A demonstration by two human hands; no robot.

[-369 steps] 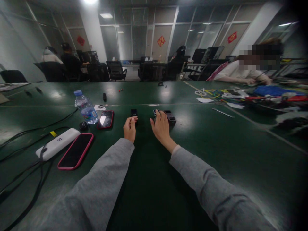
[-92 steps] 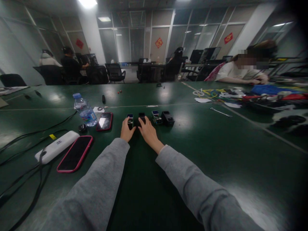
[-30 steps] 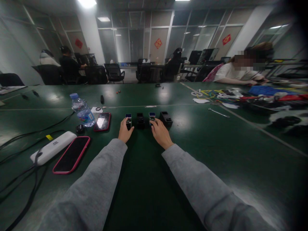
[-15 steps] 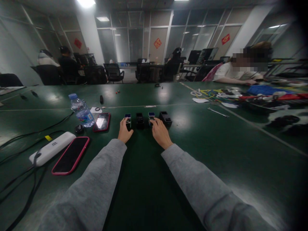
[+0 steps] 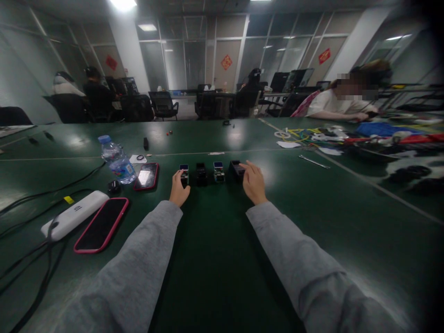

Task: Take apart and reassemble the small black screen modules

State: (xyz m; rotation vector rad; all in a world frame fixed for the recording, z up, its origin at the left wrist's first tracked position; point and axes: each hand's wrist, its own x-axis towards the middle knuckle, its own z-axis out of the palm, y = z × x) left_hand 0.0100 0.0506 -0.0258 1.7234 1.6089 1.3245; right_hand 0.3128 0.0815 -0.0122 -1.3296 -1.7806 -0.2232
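Observation:
Four small pieces stand in a row on the green table (image 5: 215,240). My left hand (image 5: 179,189) is curled around the leftmost, a small electronic module with a blue screen (image 5: 184,175), partly covered by its fingers. To its right come a black plastic housing (image 5: 201,174) and a second electronic module with a screen (image 5: 218,171), neither touched. The rightmost is another black plastic housing (image 5: 236,170), turned at an angle. My right hand (image 5: 254,181) is at its right side, fingers stretched out, index fingertip at its top edge. Whether the thumb touches it is unclear.
Left lie a water bottle (image 5: 117,159), two red-edged phones (image 5: 147,176) (image 5: 102,225), a white power strip (image 5: 76,215) and black cables (image 5: 38,289). Right are a wrench (image 5: 314,161) and a pile of cables and tools (image 5: 333,135). A person (image 5: 342,106) sits beyond the pile.
My right hand has left the second screen module and moved right to the angled black housing. That module stays in place, now uncovered. My left hand has hardly moved.

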